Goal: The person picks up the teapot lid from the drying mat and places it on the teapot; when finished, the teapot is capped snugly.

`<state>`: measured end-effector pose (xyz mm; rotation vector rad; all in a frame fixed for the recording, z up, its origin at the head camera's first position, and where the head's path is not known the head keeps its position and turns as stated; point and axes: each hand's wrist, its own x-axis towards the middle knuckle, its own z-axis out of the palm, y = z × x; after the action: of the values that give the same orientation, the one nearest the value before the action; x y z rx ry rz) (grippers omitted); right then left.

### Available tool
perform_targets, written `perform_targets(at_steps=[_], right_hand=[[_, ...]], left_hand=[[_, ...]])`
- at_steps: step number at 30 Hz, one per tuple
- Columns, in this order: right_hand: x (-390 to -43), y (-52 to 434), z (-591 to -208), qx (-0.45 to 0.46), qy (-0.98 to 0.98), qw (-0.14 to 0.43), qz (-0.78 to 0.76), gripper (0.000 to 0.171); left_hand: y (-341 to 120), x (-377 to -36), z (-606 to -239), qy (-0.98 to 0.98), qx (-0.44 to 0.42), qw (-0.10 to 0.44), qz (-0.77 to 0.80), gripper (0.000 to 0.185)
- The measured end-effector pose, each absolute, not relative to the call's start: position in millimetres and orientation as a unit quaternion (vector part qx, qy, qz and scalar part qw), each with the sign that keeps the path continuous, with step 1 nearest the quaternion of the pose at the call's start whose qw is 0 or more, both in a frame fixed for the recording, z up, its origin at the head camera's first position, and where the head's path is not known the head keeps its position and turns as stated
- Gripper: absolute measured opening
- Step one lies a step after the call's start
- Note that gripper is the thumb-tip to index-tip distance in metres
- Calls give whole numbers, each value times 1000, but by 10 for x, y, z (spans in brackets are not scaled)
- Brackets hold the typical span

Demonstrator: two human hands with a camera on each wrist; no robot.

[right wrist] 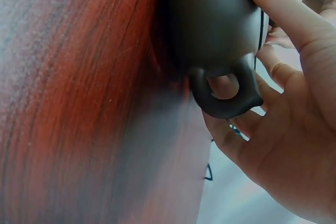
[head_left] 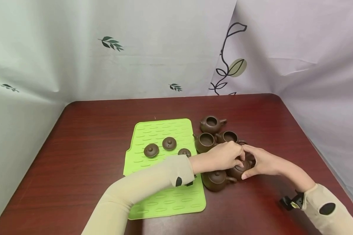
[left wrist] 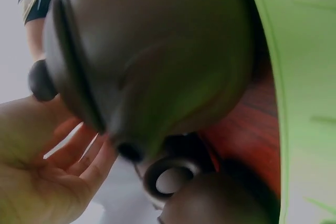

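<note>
I see both hands on one brown teapot (head_left: 239, 169) at 5 o'clock of the green mat (head_left: 164, 182) on the surface (head_left: 85, 130). Left hand (head_left: 220, 158) pinches its lid; right hand (head_left: 260, 161) cups its body, fingers curled. Three open teapots (head_left: 212, 124) at 12 o'clock show dark interiors, contents indiscernible. Three lids (head_left: 169, 143) lie on the mat.

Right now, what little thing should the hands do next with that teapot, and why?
Probably lift the lid off. The left hand pinches the top of the small brown clay teapot while the right hand steadies its side. Three brown round lids already lie on the green ribbed mat, and three teapots stand open.
</note>
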<state>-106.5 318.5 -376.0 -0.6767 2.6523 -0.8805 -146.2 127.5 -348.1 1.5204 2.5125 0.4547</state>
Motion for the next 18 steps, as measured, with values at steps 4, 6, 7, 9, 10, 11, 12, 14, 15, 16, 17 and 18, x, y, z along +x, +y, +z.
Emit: perform_targets(at_steps=[4,6,7,9,10,11,12,14,15,16,17,18], right_hand=[[-1060,3190,-3764,-242,909,127,-314,55],[-1052,3190,-3768,-243,908,127,-316,56],[-1048,3191,-3770,-243,908,126,-316,56],[-1040,3192,-3771,-240,911,127,-312,58],[-1036,3193,-3772,-238,912,125,-309,59],[-1032,3195,-3772,-236,913,125,-308,60],[-1030,3194,-3773,-236,914,122,-307,62],[-1024,3198,-3775,-240,914,116,-305,63],[-1022,3202,-3777,-244,914,111,-304,64],[-1019,3207,-3777,-248,913,106,-305,64],[-1018,3214,-3778,-250,913,103,-305,64],[-1018,3223,-3779,-257,913,97,-302,64]], left_hand=[[1253,-1478,-3513,838,511,95,168,13],[1214,-1491,-3523,834,511,109,179,15],[1189,-1501,-3530,831,513,114,184,16],[1122,-1531,-3526,826,513,122,198,20],[1084,-1551,-3520,825,513,121,204,22],[1039,-1572,-3506,825,510,122,210,23],[988,-1595,-3488,827,505,122,216,25],[874,-1645,-3443,832,491,119,229,26],[812,-1671,-3421,835,483,117,235,25],[747,-1696,-3403,838,476,113,242,24],[680,-1715,-3382,841,468,110,250,24],[613,-1735,-3366,843,461,106,257,23]])
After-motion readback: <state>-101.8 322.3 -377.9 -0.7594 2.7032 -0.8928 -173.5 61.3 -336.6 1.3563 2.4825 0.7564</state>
